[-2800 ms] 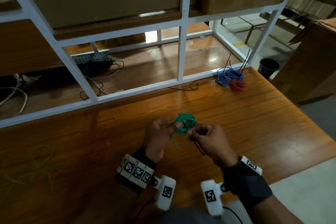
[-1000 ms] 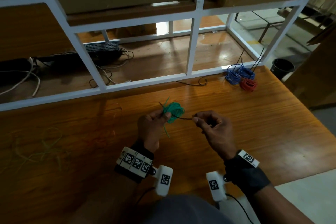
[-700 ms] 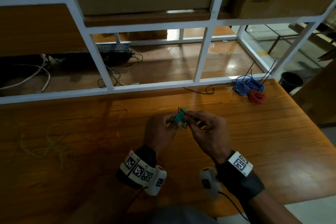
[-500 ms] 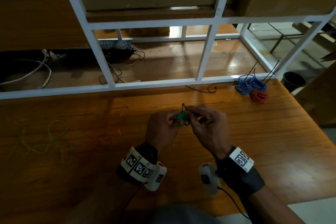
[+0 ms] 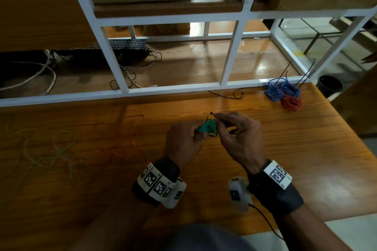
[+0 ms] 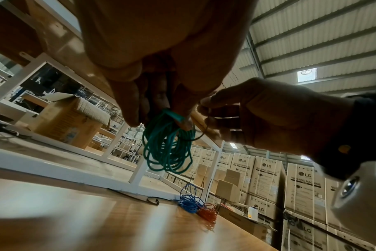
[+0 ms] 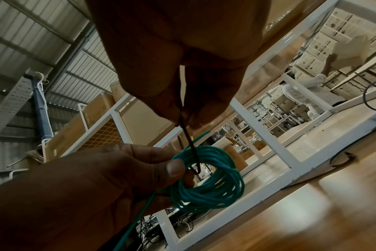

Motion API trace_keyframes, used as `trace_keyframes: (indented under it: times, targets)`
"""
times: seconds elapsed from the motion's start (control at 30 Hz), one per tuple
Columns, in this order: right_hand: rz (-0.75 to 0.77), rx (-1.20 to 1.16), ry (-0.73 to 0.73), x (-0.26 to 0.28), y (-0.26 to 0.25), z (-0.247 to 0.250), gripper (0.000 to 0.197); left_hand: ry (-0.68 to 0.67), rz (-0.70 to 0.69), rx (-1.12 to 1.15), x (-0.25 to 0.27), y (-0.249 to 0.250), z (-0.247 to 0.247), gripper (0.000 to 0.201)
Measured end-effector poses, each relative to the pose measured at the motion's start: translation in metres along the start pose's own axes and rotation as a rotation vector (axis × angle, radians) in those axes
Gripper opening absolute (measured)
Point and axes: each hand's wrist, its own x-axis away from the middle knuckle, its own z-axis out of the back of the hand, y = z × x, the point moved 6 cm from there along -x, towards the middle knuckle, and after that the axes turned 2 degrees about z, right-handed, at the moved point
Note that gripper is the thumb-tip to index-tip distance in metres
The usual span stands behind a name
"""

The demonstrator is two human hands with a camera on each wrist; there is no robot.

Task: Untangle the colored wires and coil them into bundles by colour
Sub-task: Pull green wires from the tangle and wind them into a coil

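A small coil of green wire point(image 5: 207, 127) hangs above the wooden table point(image 5: 285, 149), gripped at one side by my left hand point(image 5: 199, 131). The coil point(image 7: 213, 180) shows clearly in the right wrist view, with a loose green tail running down. My right hand point(image 5: 219, 122) pinches a thin black tie point(image 7: 188, 144) whose hooked lower end passes through the coil's opening. The left wrist view shows the green coil point(image 6: 167, 147) dangling below the left fingers, with the right hand point(image 6: 206, 108) close beside it. Blue bundles point(image 5: 280, 90) and a red bundle point(image 5: 291, 103) lie at the far right.
Loose yellow-green wires point(image 5: 51, 153) and thin orange wires point(image 5: 130, 128) lie on the left half of the table. A spare black tie point(image 5: 228, 96) lies by the white metal frame point(image 5: 173, 89). A keyboard point(image 5: 126, 45) sits behind the frame and a black bin point(image 5: 330, 86) beyond the right corner.
A second ago the right hand held the black tie out to the right of the coil. It has come in against the left hand and now pinches the tie just above the coil.
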Motion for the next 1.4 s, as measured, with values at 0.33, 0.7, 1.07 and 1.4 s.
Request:
trace_keyframes:
  times: [0.33, 0.7, 1.07, 1.4]
  targets:
    - [-0.001, 0.024, -0.047, 0.004, -0.001, -0.003, 0.019, 0.010, -0.024, -0.051, 0.003, 0.006, 0.001, 0.034]
    - [-0.057, 0.104, -0.158, 0.003, 0.010, -0.005, 0.022, -0.018, -0.089, -0.214, 0.010, 0.013, -0.001, 0.028]
    - [-0.073, 0.106, -0.180, 0.009, 0.012, -0.001, 0.020, -0.067, -0.132, -0.345, 0.012, 0.019, -0.004, 0.030]
    - [-0.069, 0.142, -0.185, 0.011, 0.017, -0.002, 0.018, -0.060, -0.161, -0.348, 0.014, 0.015, -0.005, 0.028]
